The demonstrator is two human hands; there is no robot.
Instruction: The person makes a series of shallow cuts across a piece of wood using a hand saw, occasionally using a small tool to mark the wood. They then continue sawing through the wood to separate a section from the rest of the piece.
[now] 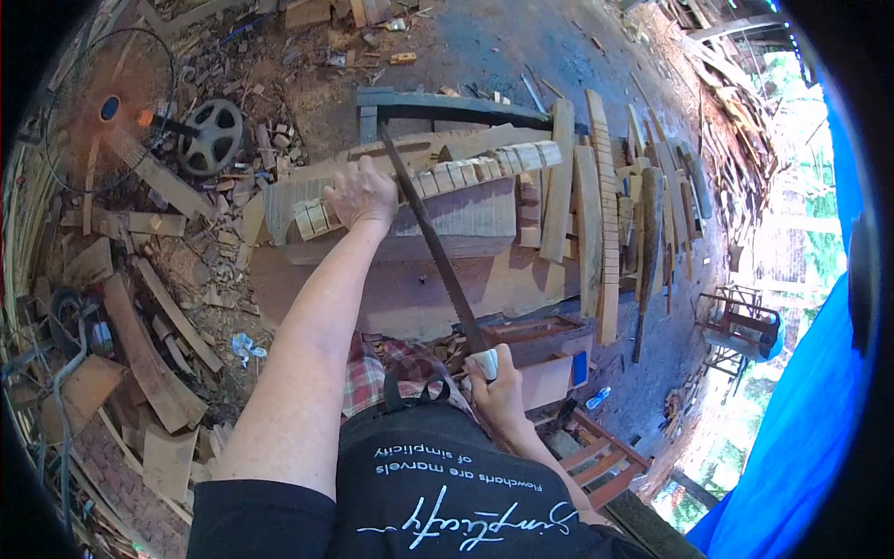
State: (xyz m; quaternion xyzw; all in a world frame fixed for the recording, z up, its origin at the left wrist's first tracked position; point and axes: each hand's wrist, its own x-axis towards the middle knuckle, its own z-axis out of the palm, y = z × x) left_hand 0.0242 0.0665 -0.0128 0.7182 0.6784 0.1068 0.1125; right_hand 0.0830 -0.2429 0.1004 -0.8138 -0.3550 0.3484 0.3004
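Observation:
My right hand [495, 377] is closed around the white handle of a handsaw [431, 233]. The saw's long dark blade slants up and to the left, across a notched wooden piece [461, 175] marked by many cross cuts. On that piece, just left of the blade, rests my left hand [363, 193], its fingers bent over the wood. Beneath lies a thick wooden block [447, 219] with a grooved side. Where exactly the blade touches the wood is hard to make out.
A standing fan [110, 108] is at the upper left. Long planks [602, 214] lie side by side to the right of the block. Curved boards [149, 354] and scraps cover the left ground. A blue tarp [792, 419] hangs at the right, near a wooden frame [601, 456].

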